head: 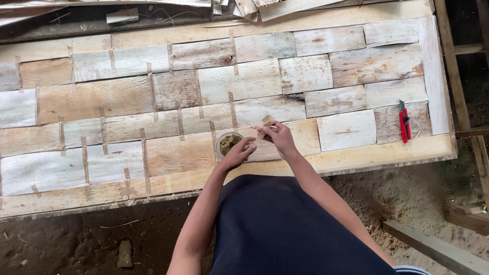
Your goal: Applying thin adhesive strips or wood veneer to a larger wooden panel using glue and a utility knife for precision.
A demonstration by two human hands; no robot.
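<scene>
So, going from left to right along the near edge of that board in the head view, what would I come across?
Pale veneer patches joined with tape strips → small round tin of yellowish paste → left hand at the tin → right hand holding a small brush → bare pale patch → red utility knife.
</scene>
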